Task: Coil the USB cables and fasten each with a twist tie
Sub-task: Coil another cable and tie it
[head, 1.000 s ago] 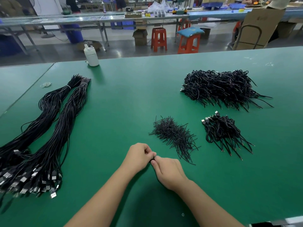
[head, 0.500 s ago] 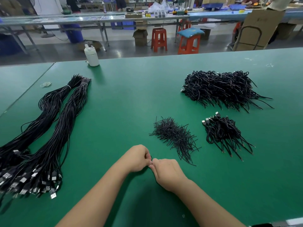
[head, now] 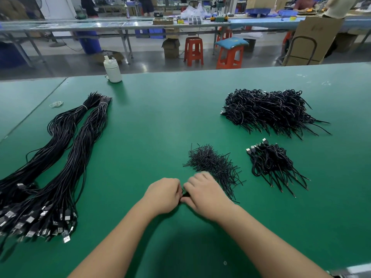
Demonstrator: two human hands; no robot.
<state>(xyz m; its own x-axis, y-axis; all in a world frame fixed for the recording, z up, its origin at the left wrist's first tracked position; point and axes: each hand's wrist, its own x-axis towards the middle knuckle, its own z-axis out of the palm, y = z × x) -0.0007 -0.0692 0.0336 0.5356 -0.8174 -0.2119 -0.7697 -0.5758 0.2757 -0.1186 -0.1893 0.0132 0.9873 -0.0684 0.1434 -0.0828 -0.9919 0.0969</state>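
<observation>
Two hands knuckle to knuckle, left hand (head: 163, 194) and right hand (head: 203, 194) curled, pinching one black cable (head: 185, 194) between them

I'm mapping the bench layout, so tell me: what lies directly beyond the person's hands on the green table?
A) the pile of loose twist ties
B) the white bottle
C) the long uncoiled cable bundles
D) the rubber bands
A: the pile of loose twist ties sits just past the right hand and left hand, which meet on a small black piece.
</observation>
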